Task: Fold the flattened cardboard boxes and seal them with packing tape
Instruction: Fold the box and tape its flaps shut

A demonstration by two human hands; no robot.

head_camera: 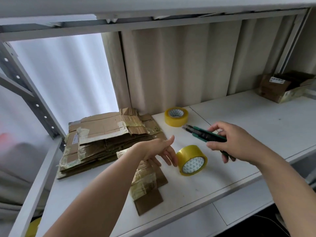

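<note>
Resting on the white table [239,127], a stack of flattened boxes [106,142], creased and tape-scarred, lies far left. One tape roll [191,160] stands on edge beside the left hand [159,149], fingers relaxed; its lower fingers partly hidden. Right hand [229,142] grips a green utility knife [203,133].

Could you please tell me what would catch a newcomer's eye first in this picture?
Probably the two yellow tape rolls on the white shelf: one standing on edge right by the open left hand, the other lying flat near the back curtain. Next, the green utility knife held in the right hand, and the stack of flattened boxes at the left.
</note>
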